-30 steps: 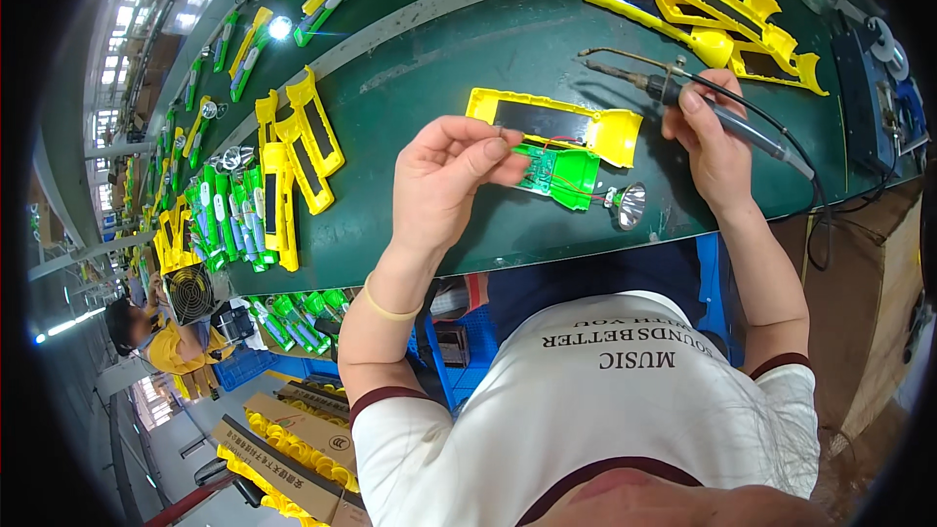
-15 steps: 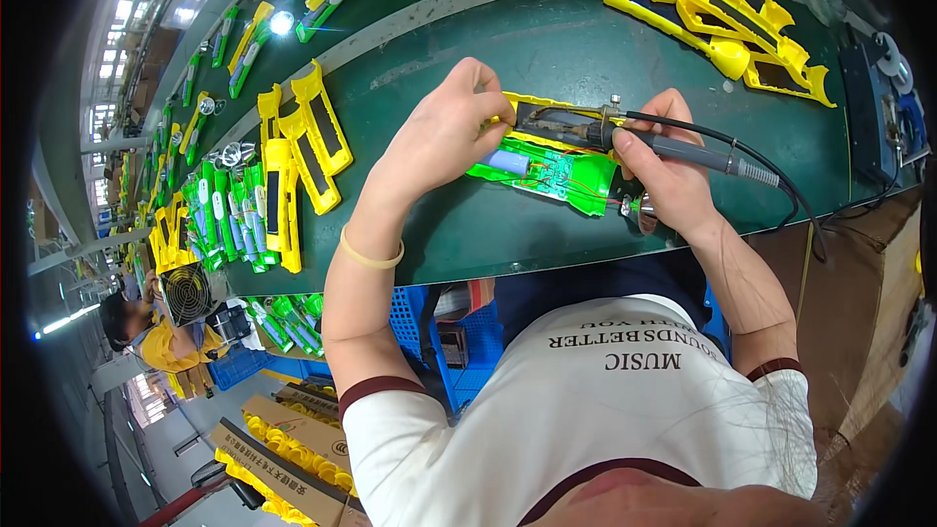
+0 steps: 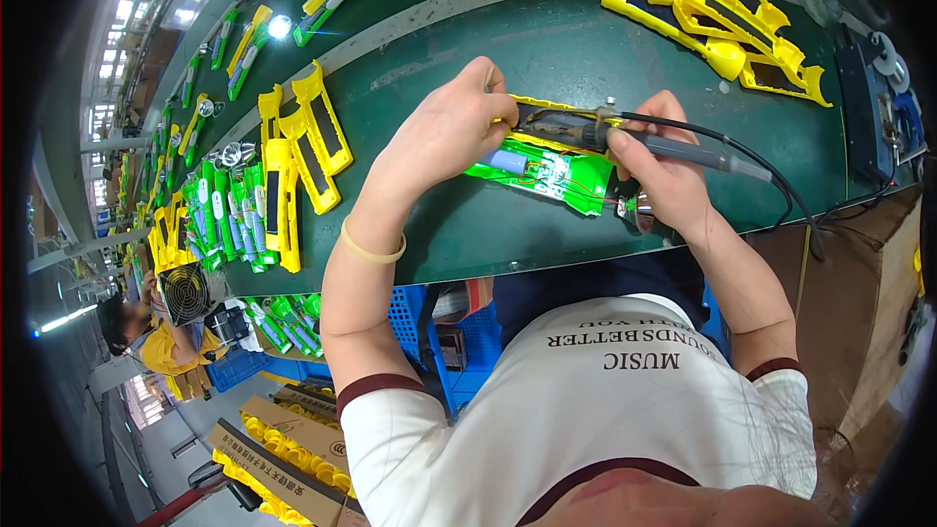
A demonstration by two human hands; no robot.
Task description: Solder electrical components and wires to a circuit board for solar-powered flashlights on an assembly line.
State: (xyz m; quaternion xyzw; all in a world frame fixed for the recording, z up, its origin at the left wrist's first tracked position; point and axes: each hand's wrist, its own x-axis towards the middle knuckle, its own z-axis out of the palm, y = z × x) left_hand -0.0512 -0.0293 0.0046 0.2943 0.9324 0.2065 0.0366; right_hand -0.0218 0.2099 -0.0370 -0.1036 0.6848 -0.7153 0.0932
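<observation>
The fingers of my left hand (image 3: 451,127) are closed at the left end of a yellow casing half (image 3: 551,101) with a dark panel inside; their tips are partly hidden. My right hand (image 3: 669,176) grips a soldering iron (image 3: 698,152) by its grey handle, its metal front pointing left over the dark panel. Just nearer to me lies a green casing half (image 3: 588,199). It carries a blue cylindrical battery (image 3: 506,161), thin red wires and a circuit board (image 3: 552,176) with a bright white glow. A shiny lamp reflector (image 3: 639,213) sits at its right end, under my right hand.
Yellow casing halves (image 3: 708,10) are heaped at the far right, others (image 3: 310,137) at the left beside green battery-fitted halves (image 3: 229,215). A soldering station (image 3: 864,88) stands at the right, its black cable (image 3: 786,190) trailing to the iron. A co-worker (image 3: 171,342) sits at far left.
A bright white glow has appeared on the circuit board. The soldering iron and my right hand have shifted slightly left. My left hand has barely moved.
</observation>
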